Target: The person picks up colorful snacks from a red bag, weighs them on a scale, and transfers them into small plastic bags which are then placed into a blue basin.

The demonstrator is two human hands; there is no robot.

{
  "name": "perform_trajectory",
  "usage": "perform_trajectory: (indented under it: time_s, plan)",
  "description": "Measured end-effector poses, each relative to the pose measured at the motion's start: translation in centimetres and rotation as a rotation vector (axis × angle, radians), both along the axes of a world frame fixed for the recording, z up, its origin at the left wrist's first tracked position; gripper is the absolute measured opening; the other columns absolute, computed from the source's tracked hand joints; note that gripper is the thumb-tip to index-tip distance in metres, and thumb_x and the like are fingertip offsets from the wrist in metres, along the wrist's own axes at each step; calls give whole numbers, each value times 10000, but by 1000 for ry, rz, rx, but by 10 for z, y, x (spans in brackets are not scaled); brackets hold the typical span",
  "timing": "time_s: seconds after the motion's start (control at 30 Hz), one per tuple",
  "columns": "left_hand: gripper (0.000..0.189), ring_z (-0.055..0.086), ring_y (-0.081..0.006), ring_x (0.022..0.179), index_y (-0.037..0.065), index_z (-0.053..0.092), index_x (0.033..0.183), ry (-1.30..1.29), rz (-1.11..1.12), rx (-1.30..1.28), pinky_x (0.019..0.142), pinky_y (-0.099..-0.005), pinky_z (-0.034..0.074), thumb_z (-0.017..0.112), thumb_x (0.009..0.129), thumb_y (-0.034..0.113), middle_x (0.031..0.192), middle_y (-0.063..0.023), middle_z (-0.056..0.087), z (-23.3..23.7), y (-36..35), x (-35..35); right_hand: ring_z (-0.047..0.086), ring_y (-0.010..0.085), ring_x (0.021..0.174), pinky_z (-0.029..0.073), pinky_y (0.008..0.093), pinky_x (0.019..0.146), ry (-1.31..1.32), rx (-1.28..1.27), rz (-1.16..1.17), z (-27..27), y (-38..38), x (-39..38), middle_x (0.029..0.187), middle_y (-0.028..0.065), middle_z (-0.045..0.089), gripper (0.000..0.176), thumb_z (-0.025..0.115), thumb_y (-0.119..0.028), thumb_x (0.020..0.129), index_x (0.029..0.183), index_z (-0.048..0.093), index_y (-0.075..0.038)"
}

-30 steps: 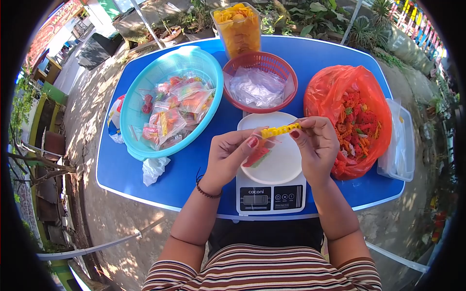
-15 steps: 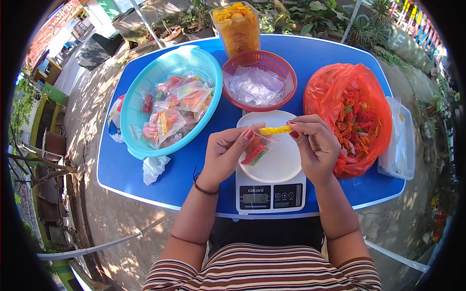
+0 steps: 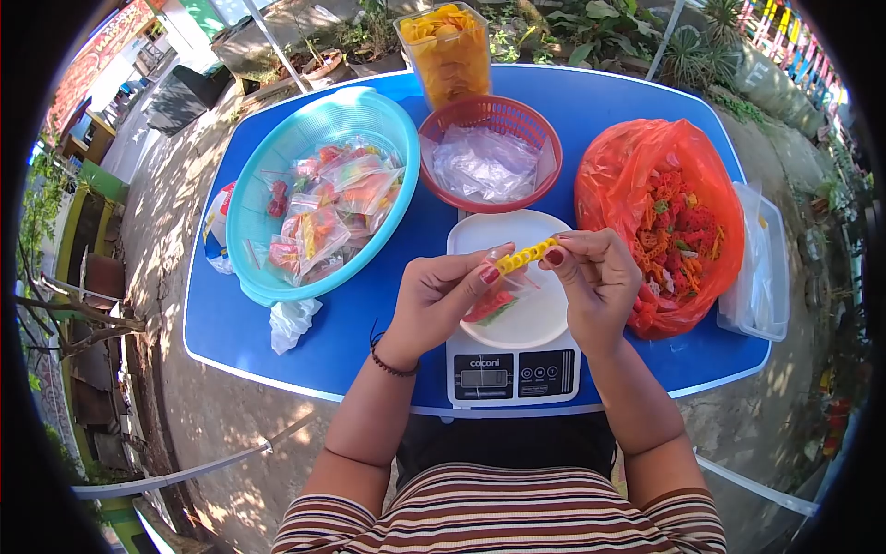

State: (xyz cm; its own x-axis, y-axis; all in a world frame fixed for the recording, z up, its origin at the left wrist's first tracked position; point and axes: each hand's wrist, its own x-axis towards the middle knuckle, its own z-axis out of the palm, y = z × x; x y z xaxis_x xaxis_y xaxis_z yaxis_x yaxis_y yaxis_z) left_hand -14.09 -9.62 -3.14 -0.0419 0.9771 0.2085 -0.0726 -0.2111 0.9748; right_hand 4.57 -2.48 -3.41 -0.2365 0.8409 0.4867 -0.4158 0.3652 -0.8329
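Note:
My left hand (image 3: 441, 297) pinches a small clear plastic bag (image 3: 494, 303) with red and green pieces inside. Between both hands runs a yellow piece with holes (image 3: 527, 254), its left end at the bag's mouth. The fingertips of my right hand (image 3: 595, 277) are closed on its right end. Both hands are over the round white plate of a kitchen scale (image 3: 543, 325). Right of them, an open red plastic bag (image 3: 604, 175) holds many orange, red and yellow pieces.
A turquoise basket (image 3: 258, 185) with filled small bags stands at the left, beside crumpled plastic (image 3: 293, 323). Behind the scale are a red basket (image 3: 489, 201) of clear bags and a tub of orange chips (image 3: 452, 60). A clear container (image 3: 771, 277) lies far right.
The yellow piece has turned so its holes show and its right end is higher. The small bag has tilted and shifted slightly to the right.

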Motion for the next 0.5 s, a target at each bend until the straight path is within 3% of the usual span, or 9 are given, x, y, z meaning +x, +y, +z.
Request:
perform_trajectory:
  time_s: [0.1,0.3,0.4,0.5]
  plan:
    - [290,567,-3,811,13,697,1269,14,8,-8,741,-182,501,645,1016,144,957,-17,747,1,-1,-2,663,138,935,546,274,856,-53,-5,51,1,2,2,981,125,674,130,704,73,914,1021,630,73]
    - [300,620,-25,885,9,693,1269,27,71,20,809,-201,528,648,1015,161,1032,-64,764,0,2,1,665,143,934,539,271,846,-115,208,-58,2,13,9,963,136,681,124,730,81,885,977,646,68]
    - [293,643,-40,924,5,697,1261,50,26,-14,839,-214,537,643,1016,157,1069,-86,765,1,1,-1,661,142,929,536,261,828,12,51,-55,3,2,1,945,132,690,136,747,72,872,971,654,70]
    - [283,652,-50,947,1,699,1254,60,20,1,851,-220,540,638,1017,143,1086,-91,764,3,0,2,659,164,874,524,281,777,-126,118,26,-1,4,1,974,134,694,147,779,41,845,958,685,36]
